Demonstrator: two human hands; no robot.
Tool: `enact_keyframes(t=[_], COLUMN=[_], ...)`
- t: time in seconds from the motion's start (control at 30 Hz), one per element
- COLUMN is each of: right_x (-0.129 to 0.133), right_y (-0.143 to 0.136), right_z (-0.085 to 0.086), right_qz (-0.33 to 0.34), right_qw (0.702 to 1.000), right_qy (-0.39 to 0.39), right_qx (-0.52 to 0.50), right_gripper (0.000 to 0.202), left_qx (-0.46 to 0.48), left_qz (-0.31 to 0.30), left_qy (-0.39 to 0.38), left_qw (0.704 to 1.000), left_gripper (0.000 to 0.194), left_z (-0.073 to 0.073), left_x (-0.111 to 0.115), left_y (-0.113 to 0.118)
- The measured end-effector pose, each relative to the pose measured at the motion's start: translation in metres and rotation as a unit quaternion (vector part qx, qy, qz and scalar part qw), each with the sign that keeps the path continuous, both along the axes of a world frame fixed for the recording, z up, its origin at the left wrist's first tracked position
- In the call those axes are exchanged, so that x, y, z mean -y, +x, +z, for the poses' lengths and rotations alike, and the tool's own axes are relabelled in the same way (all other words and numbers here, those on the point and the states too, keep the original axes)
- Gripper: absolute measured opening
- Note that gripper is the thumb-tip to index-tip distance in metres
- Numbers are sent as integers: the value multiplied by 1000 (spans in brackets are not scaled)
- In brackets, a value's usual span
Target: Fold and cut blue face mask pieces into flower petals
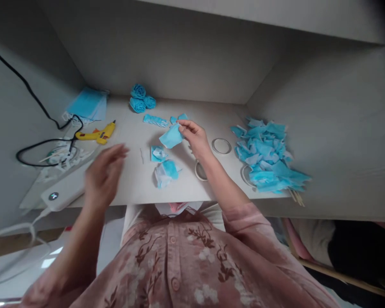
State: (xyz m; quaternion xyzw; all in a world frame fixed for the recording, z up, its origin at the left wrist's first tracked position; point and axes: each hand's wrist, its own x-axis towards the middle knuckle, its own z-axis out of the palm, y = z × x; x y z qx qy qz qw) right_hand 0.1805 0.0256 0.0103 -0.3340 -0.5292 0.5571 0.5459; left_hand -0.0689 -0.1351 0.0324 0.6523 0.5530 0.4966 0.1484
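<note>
My right hand [194, 136] pinches a piece of blue mask fabric [172, 137] by its corner, a little above the table. My left hand [105, 173], blurred by motion, is over the left part of the table beside a yellow glue gun [101, 133]; its fingers stretch to the right and I see nothing in them. Below the held piece lie a small blue square with white on it [158, 153] and a crumpled blue and white piece [166, 173]. Behind it are a row of folded blue strips [155, 120] and small blue scraps [182, 116].
Three blue fabric roses [137, 105] sit at the back, left of centre. A stack of blue masks [88, 104] lies back left. A white power bank [66, 188] and black cable [35, 102] are at left. Tape rings [221, 146] and a blue fabric heap [265, 149] are at right.
</note>
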Motion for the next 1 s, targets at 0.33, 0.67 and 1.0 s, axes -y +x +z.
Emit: enact_keyframes(t=[0.33, 0.67, 1.0], right_x=[2, -13, -12], right_y=[12, 28, 10], right_z=[21, 7, 2], right_qz=[18, -6, 72], right_qw=[992, 997, 996], right_qy=[82, 35, -9], right_qx=[92, 67, 48], right_gripper=[53, 49, 77], left_qx=[208, 300, 354], left_qz=[-219, -153, -147], left_qy=[-168, -95, -90], left_qw=[938, 937, 919], left_gripper=[49, 19, 23], left_z=[17, 2, -10], left_x=[-136, -159, -152], left_y=[62, 77, 82])
